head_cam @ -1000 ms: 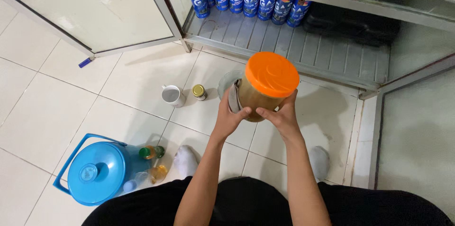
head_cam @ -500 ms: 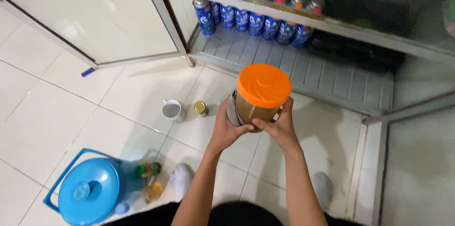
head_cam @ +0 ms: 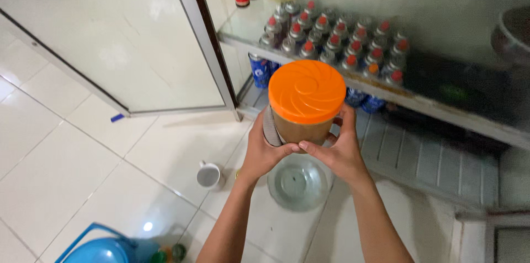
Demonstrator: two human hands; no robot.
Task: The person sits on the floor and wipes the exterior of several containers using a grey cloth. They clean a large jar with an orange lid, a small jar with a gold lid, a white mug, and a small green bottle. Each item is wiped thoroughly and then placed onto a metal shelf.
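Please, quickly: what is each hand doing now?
Left hand: closed on the orange-lidded jar.
Right hand: closed on the same jar.

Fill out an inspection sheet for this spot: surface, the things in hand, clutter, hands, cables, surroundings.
Surface: white tiled floor, glossy.
Things in hand: jar with brownish contents and an orange lid, held upright over the floor.
Clutter: white mug on the tiles; round clear lid under the jar; blue container at the bottom edge.
Hands: left hand and right hand clasp the jar's sides.
Cables: nothing seen.
Surroundings: open glass cabinet door; shelf of red-capped cans; blue cans below.
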